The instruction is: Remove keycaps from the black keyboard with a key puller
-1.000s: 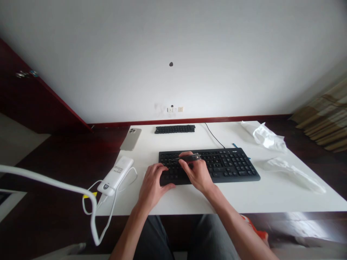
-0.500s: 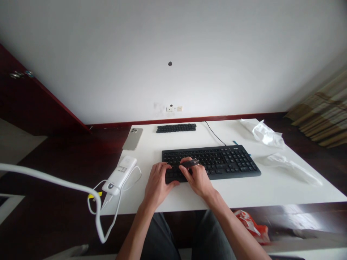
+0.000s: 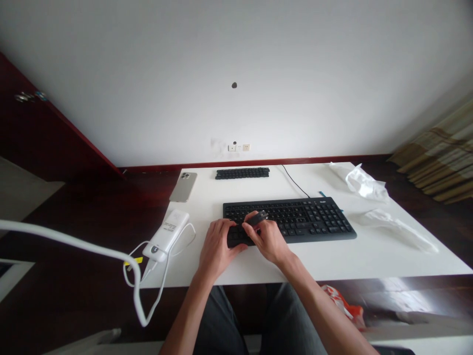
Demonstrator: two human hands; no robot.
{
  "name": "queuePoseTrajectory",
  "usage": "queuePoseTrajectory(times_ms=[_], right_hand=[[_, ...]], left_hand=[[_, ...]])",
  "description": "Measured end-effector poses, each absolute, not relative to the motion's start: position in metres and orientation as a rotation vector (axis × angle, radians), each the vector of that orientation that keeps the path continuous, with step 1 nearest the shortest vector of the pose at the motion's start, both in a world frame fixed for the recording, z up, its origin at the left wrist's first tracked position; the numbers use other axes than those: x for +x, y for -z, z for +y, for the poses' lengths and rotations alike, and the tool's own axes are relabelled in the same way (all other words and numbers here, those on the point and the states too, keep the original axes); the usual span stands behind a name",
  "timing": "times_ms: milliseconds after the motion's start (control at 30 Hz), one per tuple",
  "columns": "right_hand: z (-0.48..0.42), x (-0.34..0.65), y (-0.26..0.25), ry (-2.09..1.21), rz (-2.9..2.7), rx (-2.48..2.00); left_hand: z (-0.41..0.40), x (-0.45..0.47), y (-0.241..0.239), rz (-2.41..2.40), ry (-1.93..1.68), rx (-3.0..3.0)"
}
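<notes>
A black full-size keyboard (image 3: 328, 219) lies on the white table in front of me. My left hand (image 3: 217, 249) grips its left front corner, with the thumb along the front edge and the fingers over the left side. Over the left part of the keys, my right hand (image 3: 272, 241) is closed around a small black tool (image 3: 258, 217) with a shiny end that points up to the right. Its lower end is hidden by my fingers, so I cannot tell whether it touches a key. Behind the keyboard, black keycaps (image 3: 242, 173) stand in tight rows.
The white table (image 3: 295, 264) also bears a phone (image 3: 184, 187) and a white power bank (image 3: 167, 235) with a looping white cable (image 3: 92, 249) at left. Crumpled clear plastic (image 3: 365, 182) and another plastic piece (image 3: 399, 229) lie at right. A black cord (image 3: 295, 182) runs backward from the keyboard.
The view has shifted slightly, moving the table's things a little to the right in the picture. Both hands keep nearly the same hold on the keyboard and the tool.
</notes>
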State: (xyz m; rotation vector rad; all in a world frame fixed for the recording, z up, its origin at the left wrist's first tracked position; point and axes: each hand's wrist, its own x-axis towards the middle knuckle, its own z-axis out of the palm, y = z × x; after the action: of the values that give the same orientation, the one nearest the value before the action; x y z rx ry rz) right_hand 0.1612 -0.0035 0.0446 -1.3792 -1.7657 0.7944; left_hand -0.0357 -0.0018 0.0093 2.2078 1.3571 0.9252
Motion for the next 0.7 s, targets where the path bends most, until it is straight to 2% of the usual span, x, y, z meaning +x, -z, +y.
queuePoseTrajectory(times_ms=[567, 700], right_hand=[[0.042, 0.148, -0.058, -0.946, -2.08, -1.311], [0.05, 0.147, -0.065, -1.067, -2.146, -1.281]], left_hand=[[0.0, -0.038, -0.006, 1.379, -1.006, 2.219], [-0.002, -0.037, -0.009, 1.357, -1.021, 2.25]])
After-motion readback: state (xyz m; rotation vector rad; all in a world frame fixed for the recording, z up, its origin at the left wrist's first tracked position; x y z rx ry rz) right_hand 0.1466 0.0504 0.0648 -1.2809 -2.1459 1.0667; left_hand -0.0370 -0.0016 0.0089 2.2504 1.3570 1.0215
